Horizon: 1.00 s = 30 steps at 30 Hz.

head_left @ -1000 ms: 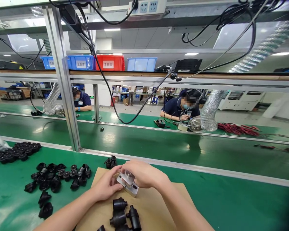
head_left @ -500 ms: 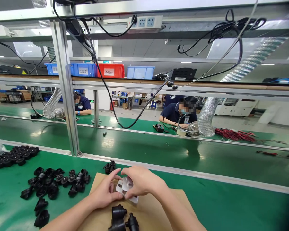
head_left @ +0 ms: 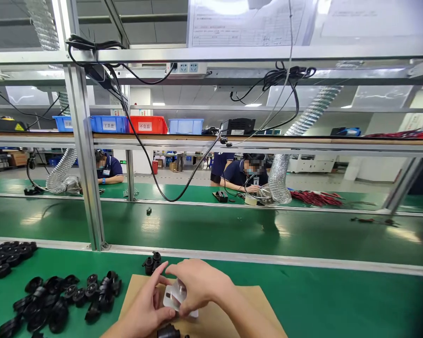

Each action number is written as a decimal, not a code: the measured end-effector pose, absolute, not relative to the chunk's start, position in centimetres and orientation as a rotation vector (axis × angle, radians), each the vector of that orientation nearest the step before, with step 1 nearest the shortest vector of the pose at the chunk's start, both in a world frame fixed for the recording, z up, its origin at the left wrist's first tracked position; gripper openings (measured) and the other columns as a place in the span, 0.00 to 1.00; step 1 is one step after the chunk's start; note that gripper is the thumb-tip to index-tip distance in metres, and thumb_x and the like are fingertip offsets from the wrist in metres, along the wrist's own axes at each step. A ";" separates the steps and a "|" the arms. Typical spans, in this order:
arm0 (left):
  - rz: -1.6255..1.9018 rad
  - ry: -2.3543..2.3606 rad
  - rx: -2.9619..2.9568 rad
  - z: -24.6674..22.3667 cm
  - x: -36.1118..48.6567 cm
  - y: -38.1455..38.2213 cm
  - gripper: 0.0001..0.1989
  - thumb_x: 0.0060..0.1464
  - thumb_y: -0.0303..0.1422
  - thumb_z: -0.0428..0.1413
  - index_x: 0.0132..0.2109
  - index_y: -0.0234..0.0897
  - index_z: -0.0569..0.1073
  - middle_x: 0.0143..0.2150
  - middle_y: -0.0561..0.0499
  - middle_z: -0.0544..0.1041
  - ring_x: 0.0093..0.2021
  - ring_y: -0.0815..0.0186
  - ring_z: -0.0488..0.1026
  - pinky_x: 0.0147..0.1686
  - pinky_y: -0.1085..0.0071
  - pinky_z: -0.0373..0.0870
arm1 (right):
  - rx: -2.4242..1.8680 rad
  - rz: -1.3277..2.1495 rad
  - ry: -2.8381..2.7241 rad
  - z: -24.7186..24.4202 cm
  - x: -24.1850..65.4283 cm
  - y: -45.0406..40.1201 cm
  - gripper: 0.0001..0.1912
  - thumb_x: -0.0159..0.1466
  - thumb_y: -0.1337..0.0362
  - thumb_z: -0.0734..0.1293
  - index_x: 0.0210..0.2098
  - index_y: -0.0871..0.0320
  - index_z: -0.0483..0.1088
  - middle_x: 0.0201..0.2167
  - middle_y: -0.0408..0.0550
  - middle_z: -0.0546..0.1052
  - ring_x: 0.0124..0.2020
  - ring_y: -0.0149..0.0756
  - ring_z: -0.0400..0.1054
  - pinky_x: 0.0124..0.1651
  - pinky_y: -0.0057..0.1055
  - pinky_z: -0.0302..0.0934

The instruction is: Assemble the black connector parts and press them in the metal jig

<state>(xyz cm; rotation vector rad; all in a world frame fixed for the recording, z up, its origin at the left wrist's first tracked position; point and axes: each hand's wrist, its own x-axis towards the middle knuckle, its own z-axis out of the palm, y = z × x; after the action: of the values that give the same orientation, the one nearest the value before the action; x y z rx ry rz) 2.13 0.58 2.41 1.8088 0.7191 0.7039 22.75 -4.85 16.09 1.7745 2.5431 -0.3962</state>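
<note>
A small whitish, partly clear plastic piece with a dark slot (head_left: 172,296) sits between both hands, low over the brown cardboard (head_left: 255,295). My left hand (head_left: 146,300) holds its left edge, thumb at the near corner and fingers curved behind. From above and the right, my right hand (head_left: 202,281) grips the raised part of the same piece, covering much of it. Just beyond my left fingertips stand several black plastic fittings (head_left: 152,265) on the green mat. Another black fitting (head_left: 168,331) lies on the cardboard below my hands, cut off by the frame.
Several black curved parts (head_left: 58,300) lie loose at left, with a cluster of black round parts (head_left: 12,256) behind them. A metal upright (head_left: 86,164) rises from the bench edge. A black cable (head_left: 144,155) hangs ahead. Two people work across the green benches.
The view has tilted up and turned slightly right, so the bench and hands appear lower. Both hands keep hold of the whitish plastic piece, with little change in their grip.
</note>
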 end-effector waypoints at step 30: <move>0.646 0.483 1.848 -1.5 2.3 4.5 0.62 0.43 0.64 0.69 0.78 0.52 0.50 0.56 0.42 0.75 0.30 0.65 0.69 0.31 0.68 0.64 | 1.592 -0.282 2.583 15.9 23.4 -4.8 0.38 0.48 0.59 0.79 0.59 0.43 0.72 0.49 0.47 0.79 0.45 0.51 0.77 0.36 0.33 0.64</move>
<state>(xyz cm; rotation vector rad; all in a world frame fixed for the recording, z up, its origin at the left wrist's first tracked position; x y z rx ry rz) 2.30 4.52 -1.46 1.8483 0.4828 0.6462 23.42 -4.82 15.89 1.5917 2.5830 -0.2822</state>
